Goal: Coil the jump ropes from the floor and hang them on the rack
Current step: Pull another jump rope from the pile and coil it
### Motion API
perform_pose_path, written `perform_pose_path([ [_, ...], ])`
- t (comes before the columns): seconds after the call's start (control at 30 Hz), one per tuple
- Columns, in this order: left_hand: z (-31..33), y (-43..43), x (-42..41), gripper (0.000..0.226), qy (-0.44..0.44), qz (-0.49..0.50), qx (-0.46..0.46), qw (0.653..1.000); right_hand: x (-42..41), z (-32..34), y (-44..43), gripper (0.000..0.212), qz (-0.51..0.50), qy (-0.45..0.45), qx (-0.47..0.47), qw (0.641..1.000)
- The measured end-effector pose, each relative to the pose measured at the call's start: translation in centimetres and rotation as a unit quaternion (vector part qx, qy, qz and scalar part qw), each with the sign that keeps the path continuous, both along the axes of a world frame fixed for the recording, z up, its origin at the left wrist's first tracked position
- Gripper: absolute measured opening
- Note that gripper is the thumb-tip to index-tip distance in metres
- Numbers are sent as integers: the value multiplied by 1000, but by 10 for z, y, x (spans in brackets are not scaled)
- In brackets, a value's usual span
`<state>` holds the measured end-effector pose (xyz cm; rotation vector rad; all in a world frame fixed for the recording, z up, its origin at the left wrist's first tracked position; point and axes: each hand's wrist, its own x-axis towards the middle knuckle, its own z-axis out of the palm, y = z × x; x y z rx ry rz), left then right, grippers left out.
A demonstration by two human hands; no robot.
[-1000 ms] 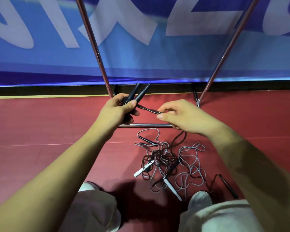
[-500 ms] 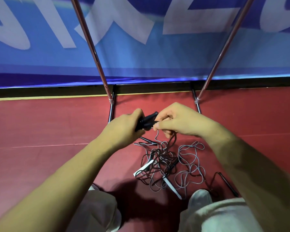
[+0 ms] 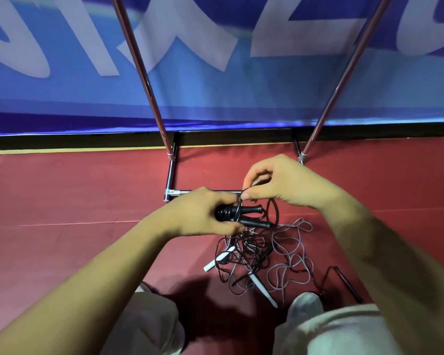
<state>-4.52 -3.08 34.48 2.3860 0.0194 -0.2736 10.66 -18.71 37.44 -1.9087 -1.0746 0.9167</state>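
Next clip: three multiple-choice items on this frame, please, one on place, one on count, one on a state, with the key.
1. Where is the tangled pile of black and grey jump ropes? A on a bench; B on the red floor; C in a basket.
2. How many white handles show in it? A two; B four; C none.
3. What is the left hand doing? A resting flat; B pointing; C gripping two black ribbed handles.
Key: B, the pile lies on the floor; A, two white sticks poke out; C, its fingers wrap both handles.
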Motion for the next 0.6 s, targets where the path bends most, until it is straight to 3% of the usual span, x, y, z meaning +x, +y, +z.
perform_pose_path([
  [0.2,15,8,-1,34,8,36,-240,970,6,-1,1,4,-35,18,39,998],
  [0.37,15,10,4,33,-44,119,-402,907,6,-6,4,13,-66,102,53,991],
  [0.6,17,6,14,29,-42,240,-537,807,2,-13,6,14,-83,113,28,990],
])
